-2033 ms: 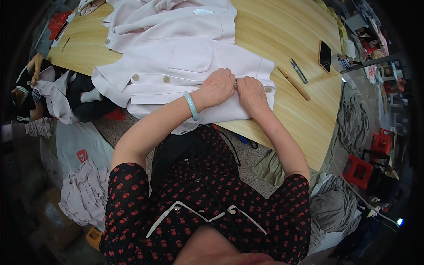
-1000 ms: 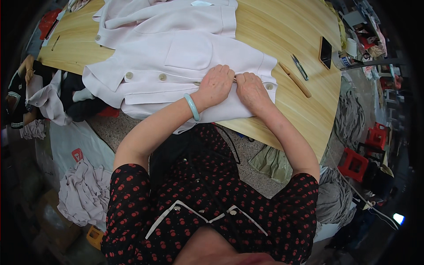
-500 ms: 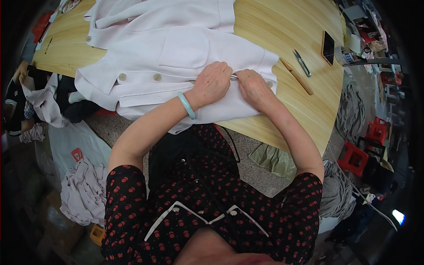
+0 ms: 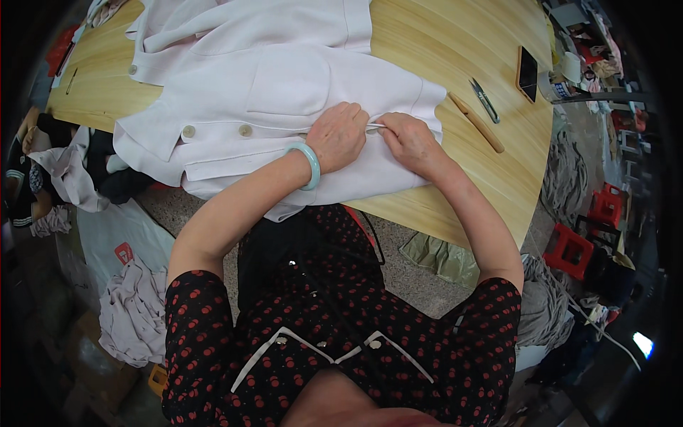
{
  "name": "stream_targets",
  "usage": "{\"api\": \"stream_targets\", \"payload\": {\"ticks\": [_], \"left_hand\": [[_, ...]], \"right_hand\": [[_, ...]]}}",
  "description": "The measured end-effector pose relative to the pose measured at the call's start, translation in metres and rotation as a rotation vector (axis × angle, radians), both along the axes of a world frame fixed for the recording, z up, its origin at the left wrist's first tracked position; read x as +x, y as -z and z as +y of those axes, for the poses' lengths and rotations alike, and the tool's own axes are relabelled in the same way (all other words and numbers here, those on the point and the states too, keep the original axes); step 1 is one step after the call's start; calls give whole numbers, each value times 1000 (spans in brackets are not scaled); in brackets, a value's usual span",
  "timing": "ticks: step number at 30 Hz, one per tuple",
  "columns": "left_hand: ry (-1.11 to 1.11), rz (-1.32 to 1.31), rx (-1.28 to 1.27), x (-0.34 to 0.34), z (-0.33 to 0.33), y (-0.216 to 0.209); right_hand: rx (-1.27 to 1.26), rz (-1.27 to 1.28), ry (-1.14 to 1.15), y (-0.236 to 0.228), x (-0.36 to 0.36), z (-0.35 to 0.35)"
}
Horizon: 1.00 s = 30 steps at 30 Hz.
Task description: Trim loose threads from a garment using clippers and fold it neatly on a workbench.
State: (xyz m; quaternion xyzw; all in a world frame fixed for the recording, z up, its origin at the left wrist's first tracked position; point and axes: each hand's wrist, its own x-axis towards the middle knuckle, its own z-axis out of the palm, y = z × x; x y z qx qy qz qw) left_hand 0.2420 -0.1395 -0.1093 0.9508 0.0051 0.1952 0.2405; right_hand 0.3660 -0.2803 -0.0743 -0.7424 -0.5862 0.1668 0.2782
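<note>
A pale pinkish-white garment (image 4: 213, 92) with a collar, a patch pocket and large light buttons (image 4: 245, 131) lies spread on the wooden table. Its front edge runs under both my hands. My left hand (image 4: 338, 135), below a pale green bangle (image 4: 311, 165), is closed on that edge, knuckles up. Just to its right, my right hand (image 4: 413, 141) pinches the same edge between thumb and fingers. A short strip of the edge shows stretched between the two hands. My left fingertips are mostly hidden under the hand.
Right of the garment lie a tapered wooden stick (image 4: 475, 122), thread snips (image 4: 485, 101) and a phone (image 4: 527, 74). Red stools (image 4: 568, 252) stand on the floor at right. Another person's hand (image 4: 30, 121) holds cloth at far left. Crumpled pale fabric (image 4: 135, 313) lies lower left.
The garment and my left hand have shifted slightly left. The gap between my hands has changed a little, and the edge between them shows more clearly. Both hands keep their hold.
</note>
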Motion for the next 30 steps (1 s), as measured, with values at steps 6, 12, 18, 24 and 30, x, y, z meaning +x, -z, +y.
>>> {"api": "stream_targets", "payload": {"ticks": [6, 12, 18, 24, 30], "left_hand": [[46, 24, -49, 1, -3, -2], [51, 58, -101, 0, 6, -5], [68, 174, -179, 7, 14, -11], [101, 432, -174, 20, 20, -20], [1, 387, -142, 16, 16, -17]], "right_hand": [[-16, -2, 6, 1, 7, 3], [-130, 165, 79, -3, 11, 4], [-38, 123, 150, -2, 3, 3], [60, 22, 188, 11, -7, -3], [386, -395, 236, -1, -35, -4]]}}
